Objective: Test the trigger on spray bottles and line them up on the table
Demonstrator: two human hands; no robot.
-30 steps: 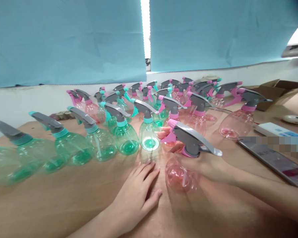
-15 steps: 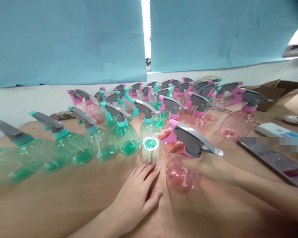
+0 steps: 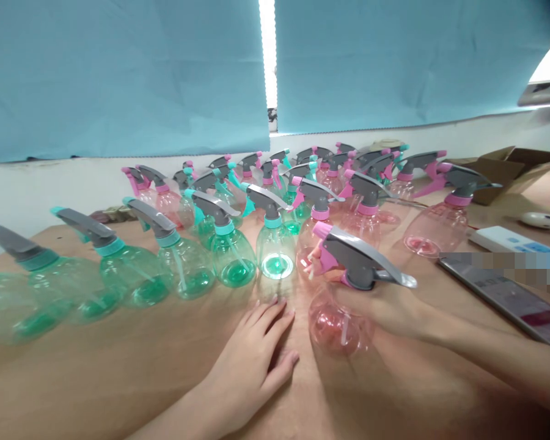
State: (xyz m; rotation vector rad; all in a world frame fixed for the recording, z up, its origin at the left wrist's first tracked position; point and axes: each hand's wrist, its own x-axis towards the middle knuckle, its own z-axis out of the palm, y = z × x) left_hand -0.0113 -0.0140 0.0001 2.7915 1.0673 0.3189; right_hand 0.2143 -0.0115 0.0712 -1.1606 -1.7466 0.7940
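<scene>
My left hand (image 3: 261,348) lies flat on the wooden table (image 3: 174,385), fingers spread, holding nothing. In my right hand (image 3: 387,308) is a pink spray bottle (image 3: 337,327) with a grey head and pink nozzle. The hand wraps the bottle's neck from behind; fingertips show by the pink trigger, while the rest of the fingers are partly hidden. The bottle stands roughly upright over the table. Just beyond my left fingertips is a green spray bottle (image 3: 276,253), and behind the held bottle stands another pink spray bottle (image 3: 319,211).
Several green spray bottles (image 3: 187,269) line the left side. More pink and green ones crowd the back. On the right are a phone (image 3: 495,293), a white box (image 3: 508,238), a white computer mouse (image 3: 541,220) and an open cardboard box (image 3: 508,174). Blue sheets (image 3: 128,73) hang behind.
The held spray bottle has shifted slightly to the right with my right hand, and the fingers by its trigger have moved a little. My left hand has stayed in place.
</scene>
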